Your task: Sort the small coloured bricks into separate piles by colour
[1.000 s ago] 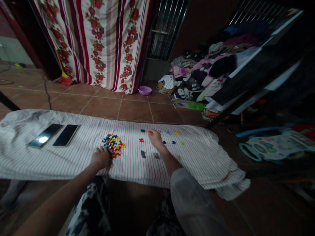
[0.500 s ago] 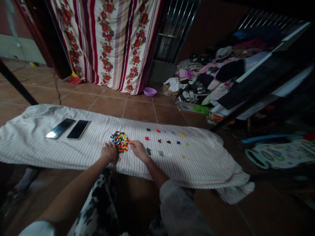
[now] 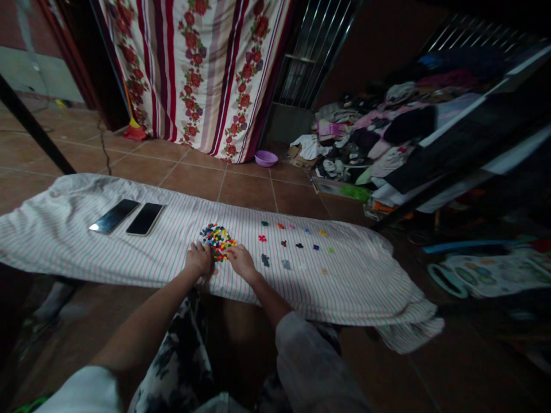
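Observation:
A mixed pile of small coloured pieces [image 3: 218,240] lies on the striped cloth [image 3: 181,229]. At the pile's near left edge rests my left hand [image 3: 199,260], its fingers bent over the pieces; what they hold, if anything, is hidden. My right hand [image 3: 242,262] touches the near right edge with thumb and fingers pinched together, and anything between them is too small to make out. To the right, little groups sorted by colour lie in rows, among them red pieces [image 3: 262,238], yellow pieces [image 3: 323,233] and dark grey pieces [image 3: 265,260].
Two phones [image 3: 114,217] [image 3: 145,219] lie at the cloth's left. Beyond it are a purple basin [image 3: 266,159], a broom [image 3: 135,129] and a flowered curtain [image 3: 219,74]. Clothes [image 3: 370,132] are heaped at the back right, and a dark slanting bar [image 3: 38,123] crosses the left.
The whole view has shifted slightly, so the cloth sits a little higher and further right. My left hand has moved in closer to my right hand at the pile's near edge.

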A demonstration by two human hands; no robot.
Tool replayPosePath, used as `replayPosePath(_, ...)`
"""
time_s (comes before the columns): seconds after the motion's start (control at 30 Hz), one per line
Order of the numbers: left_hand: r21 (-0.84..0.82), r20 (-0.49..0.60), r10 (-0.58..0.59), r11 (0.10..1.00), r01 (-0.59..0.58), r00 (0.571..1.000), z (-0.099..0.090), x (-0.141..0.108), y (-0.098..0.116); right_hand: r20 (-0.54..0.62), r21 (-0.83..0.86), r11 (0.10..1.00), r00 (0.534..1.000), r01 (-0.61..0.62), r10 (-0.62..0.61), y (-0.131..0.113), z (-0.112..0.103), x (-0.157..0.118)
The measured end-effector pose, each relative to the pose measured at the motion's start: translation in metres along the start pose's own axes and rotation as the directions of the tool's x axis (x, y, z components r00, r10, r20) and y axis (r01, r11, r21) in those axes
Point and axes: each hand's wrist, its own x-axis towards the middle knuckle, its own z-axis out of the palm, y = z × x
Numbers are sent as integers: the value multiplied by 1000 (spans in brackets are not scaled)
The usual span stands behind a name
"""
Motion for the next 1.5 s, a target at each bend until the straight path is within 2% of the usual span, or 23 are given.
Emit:
replayPosePath(0.5, -1, 2, 4, 1000, -4, 1000, -2, -2, 0, 47, -118, 993, 999, -8, 14, -9, -4, 2)
replayPosePath(0.77, 16, 14, -2, 1000, 2, 1000, -1, -1, 0, 40, -119, 993, 999, -6, 11, -11, -3, -12)
replayPosePath(1.1, 43, 13, -2, 999, 1, 1000, -1, -2, 0, 50, -132, 991, 999, -4, 11, -9, -1, -11)
replayPosePath(1.27, 41, 7, -1, 999, 1, 1000, 0, 0, -1, 58, -119, 992, 998, 41, -35, -14, -7, -11)
replayPosePath(1.5, 61, 13, 7, 998, -8, 1000, 0, 0, -1, 137, -169, 980, 987, 101, -78, -23, -12, -8)
